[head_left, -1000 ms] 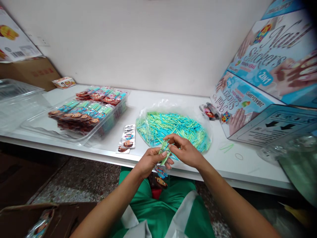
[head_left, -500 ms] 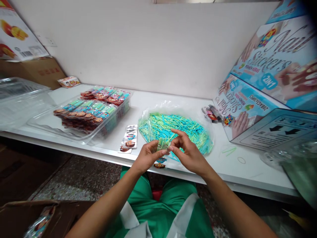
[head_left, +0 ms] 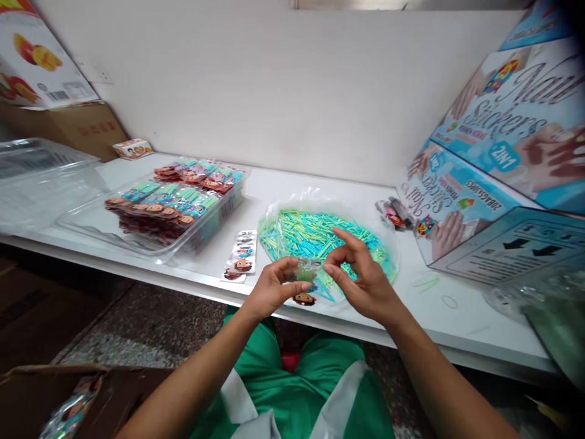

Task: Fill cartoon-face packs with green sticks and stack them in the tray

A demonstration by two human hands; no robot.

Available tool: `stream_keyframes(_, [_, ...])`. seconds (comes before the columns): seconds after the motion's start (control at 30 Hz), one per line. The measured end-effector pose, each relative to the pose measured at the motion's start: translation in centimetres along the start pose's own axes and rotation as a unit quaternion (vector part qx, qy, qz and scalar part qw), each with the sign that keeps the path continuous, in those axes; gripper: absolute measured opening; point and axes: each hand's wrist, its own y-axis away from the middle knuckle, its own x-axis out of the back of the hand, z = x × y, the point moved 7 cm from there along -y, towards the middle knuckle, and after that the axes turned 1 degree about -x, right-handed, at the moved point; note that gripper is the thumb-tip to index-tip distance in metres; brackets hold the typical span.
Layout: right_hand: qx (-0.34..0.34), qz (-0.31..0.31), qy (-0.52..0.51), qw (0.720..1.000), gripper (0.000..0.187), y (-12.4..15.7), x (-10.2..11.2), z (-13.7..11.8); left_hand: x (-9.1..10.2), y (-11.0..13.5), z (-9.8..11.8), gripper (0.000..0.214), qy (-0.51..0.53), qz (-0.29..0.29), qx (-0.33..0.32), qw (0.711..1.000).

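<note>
My left hand [head_left: 274, 286] grips a small clear packet [head_left: 305, 274] with a bundle of light green sticks inside, its thumb in front and fingers behind. At the packet's right edge, the thumb and a fingertip of my right hand [head_left: 361, 271] pinch its clear film, with one finger raised. Just below the packet, a printed cartoon face [head_left: 304, 299] shows near the table edge. Behind my hands lies a clear plastic bag [head_left: 329, 204] spread open, full of loose green and blue sticks [head_left: 315, 228].
Left of the bag are flat printed sachets [head_left: 242, 253]. A clear tray [head_left: 164, 253] holds stacked filled packets [head_left: 183, 204]. Nail sticker boxes [head_left: 484, 177] stand at the right, with small dark packets [head_left: 393, 213] beside them. An open carton [head_left: 109, 390] is at lower left.
My right hand has shifted right, toward the packet's edge. The packet has turned in my left hand, and more of its clear film shows.
</note>
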Motion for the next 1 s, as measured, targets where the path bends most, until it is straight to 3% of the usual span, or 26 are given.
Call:
stream_keyframes(0.17, [0.013,0.030,-0.014,0.999,0.055,-0.3,1.0,-0.6,0.1,0.0,0.1,0.037,-0.016,-0.003,-0.005,1.000])
stream_keyframes(0.33, [-0.016,0.037,-0.059,0.997,0.053,-0.8,0.9,-0.5,0.1,0.5,-0.8,0.030,0.005,-0.005,0.026,1.000])
stream_keyframes(0.43, [-0.052,0.043,-0.077,0.995,0.048,-1.2,0.5,0.4,1.6,0.7,-0.3,0.030,0.003,0.038,0.007,0.999])
stream_keyframes(0.5, [-0.073,0.053,-0.082,0.993,0.043,-1.4,0.4,1.2,3.5,0.9,1.4,0.031,-0.024,0.085,-0.028,0.996])
stream_keyframes(0.63, [-0.109,0.059,-0.064,0.990,0.039,-1.0,0.4,2.8,9.7,1.4,7.3,0.050,-0.147,0.185,-0.115,0.965])
stream_keyframes(0.77, [-0.138,0.028,-0.024,0.990,0.037,-0.2,0.2,4.5,17.9,1.4,15.1,0.054,-0.356,0.291,-0.196,0.866])
stream_keyframes(0.9, [-0.160,0.000,0.009,0.987,0.034,0.2,0.1,5.5,26.6,-0.3,20.6,0.059,-0.532,0.369,-0.130,0.751])
stream_keyframes(1.0, [-0.173,-0.015,0.029,0.984,0.034,0.3,0.1,5.8,32.1,-1.1,22.2,0.073,-0.618,0.418,-0.016,0.665])
